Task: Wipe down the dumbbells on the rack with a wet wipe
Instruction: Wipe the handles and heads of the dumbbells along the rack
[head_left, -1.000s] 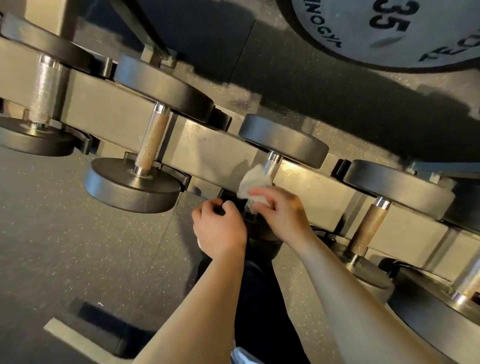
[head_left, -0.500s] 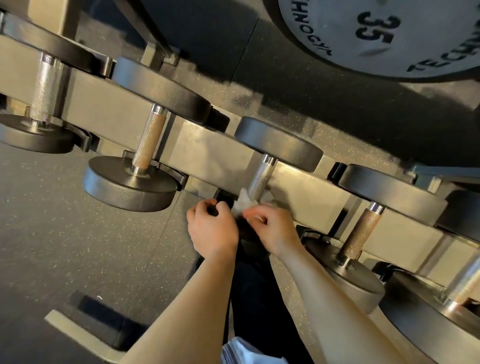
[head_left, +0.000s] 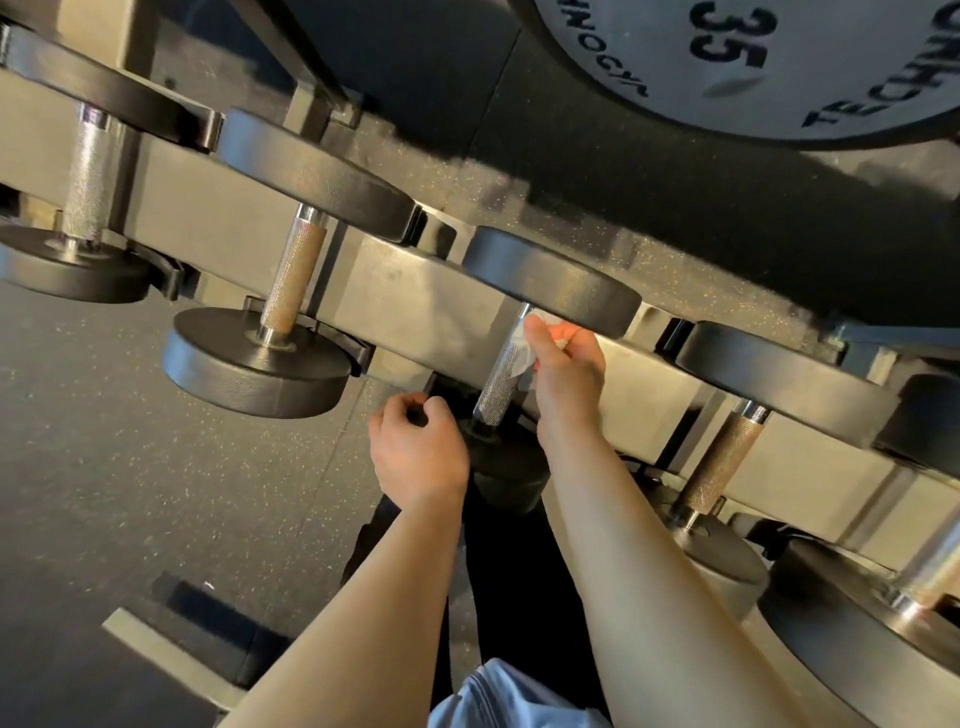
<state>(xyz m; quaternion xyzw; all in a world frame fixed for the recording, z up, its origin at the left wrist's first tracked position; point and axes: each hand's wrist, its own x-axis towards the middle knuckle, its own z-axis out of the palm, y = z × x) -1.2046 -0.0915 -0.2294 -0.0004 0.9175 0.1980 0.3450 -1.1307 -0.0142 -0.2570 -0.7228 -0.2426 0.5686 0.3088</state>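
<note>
My right hand (head_left: 563, 364) holds the wet wipe (head_left: 522, 353) against the upper handle of the middle dumbbell (head_left: 550, 283) on the rack (head_left: 410, 306). My left hand (head_left: 418, 452) sits lower left, beside that dumbbell's near head. Other dumbbells flank it; a weight plate (head_left: 779, 62) lies behind.

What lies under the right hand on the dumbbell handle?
A white wet wipe is pressed against the knurled handle by the right hand. Most of the wipe is hidden by fingers.
</note>
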